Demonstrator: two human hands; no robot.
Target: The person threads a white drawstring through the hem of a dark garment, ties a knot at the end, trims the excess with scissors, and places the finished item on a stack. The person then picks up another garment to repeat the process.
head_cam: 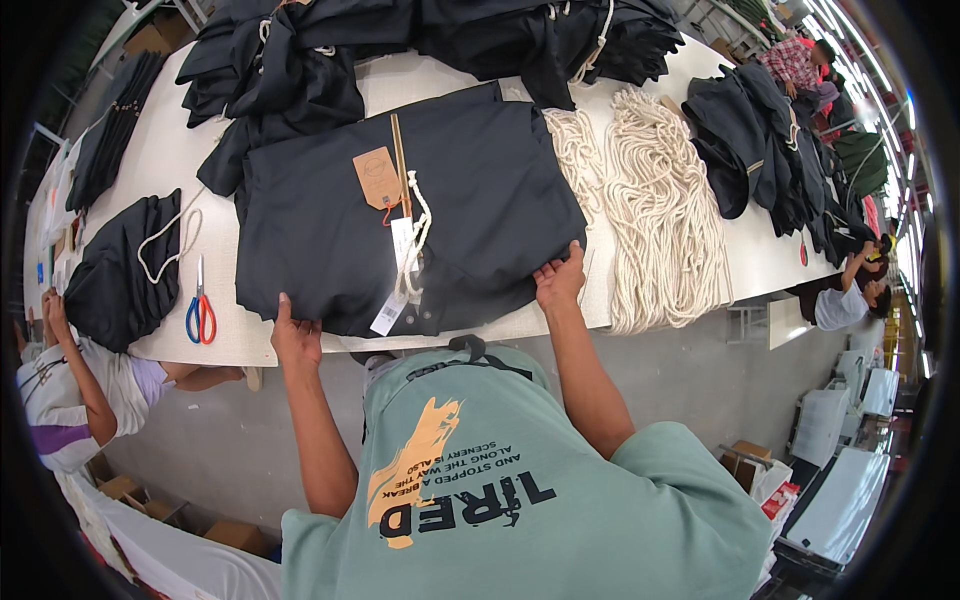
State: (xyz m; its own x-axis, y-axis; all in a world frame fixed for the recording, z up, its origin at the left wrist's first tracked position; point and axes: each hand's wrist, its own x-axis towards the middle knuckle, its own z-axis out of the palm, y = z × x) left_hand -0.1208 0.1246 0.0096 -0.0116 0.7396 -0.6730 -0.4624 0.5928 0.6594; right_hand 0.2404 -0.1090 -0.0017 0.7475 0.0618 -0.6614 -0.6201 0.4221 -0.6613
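A folded dark garment (322, 187) lies in front of me on the white-topped table (345, 343). My left hand (298, 341) grips its near left corner, fingers under the cloth and thumb on top. Its near right corner is held the same way by my right hand (561, 279). A brown cardboard hang tag (377, 178) on a red string rests on the cloth, beside a tan strip (398, 150). Below them are a knotted cream cord (420, 217) and a white label (388, 313) bearing writing.
Cream cords (660, 225) lie in a thick bundle at right. Scissors (200, 307) with red and blue handles lie at left, near another dark garment (131, 270) touched by a co-worker (75, 397). Dark garment piles (285, 82) stand behind; more (757, 142) lie far right.
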